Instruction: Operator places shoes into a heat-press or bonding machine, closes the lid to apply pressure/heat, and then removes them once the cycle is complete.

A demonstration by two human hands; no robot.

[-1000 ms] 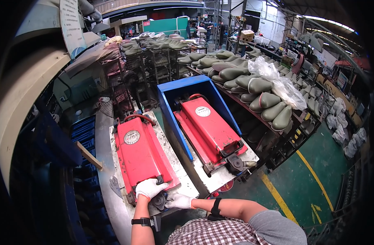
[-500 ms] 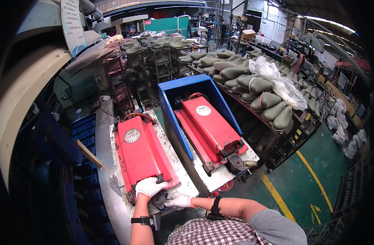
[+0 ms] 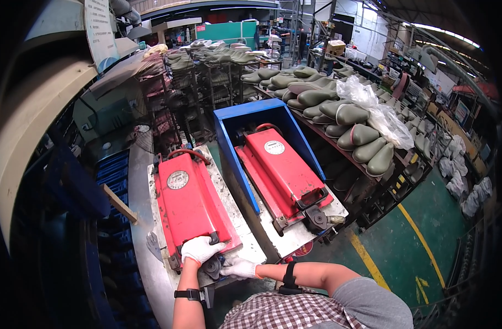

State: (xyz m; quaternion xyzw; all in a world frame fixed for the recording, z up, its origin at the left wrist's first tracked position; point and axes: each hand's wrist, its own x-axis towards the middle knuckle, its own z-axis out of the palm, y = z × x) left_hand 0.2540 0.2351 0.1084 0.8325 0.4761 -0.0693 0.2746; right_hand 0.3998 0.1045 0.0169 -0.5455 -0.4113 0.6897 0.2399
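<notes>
Two red machine covers lie side by side on pale metal bases. The left red cover (image 3: 185,197) has a round white label and a black handle (image 3: 214,238) at its near end. My left hand (image 3: 200,250), in a white glove, is closed on that handle. Just beside it sits a dark round mechanism (image 3: 212,267). My right hand (image 3: 239,267), also gloved, is at the right side of this mechanism with its fingers curled in; whatever they grip is hidden. The right red cover (image 3: 286,167) stands untouched inside a blue metal hood (image 3: 251,111).
A rack of olive-green boots (image 3: 352,115) stands beyond the right machine, with clear plastic wrap (image 3: 391,127) on top. A grey glove (image 3: 153,244) lies on the metal counter (image 3: 144,230) at left. A wooden strip (image 3: 119,204) juts out there. Yellow lines (image 3: 369,263) mark the green floor.
Both hands keep nearly the same places at the near end of the left machine. The view has shifted very slightly.
</notes>
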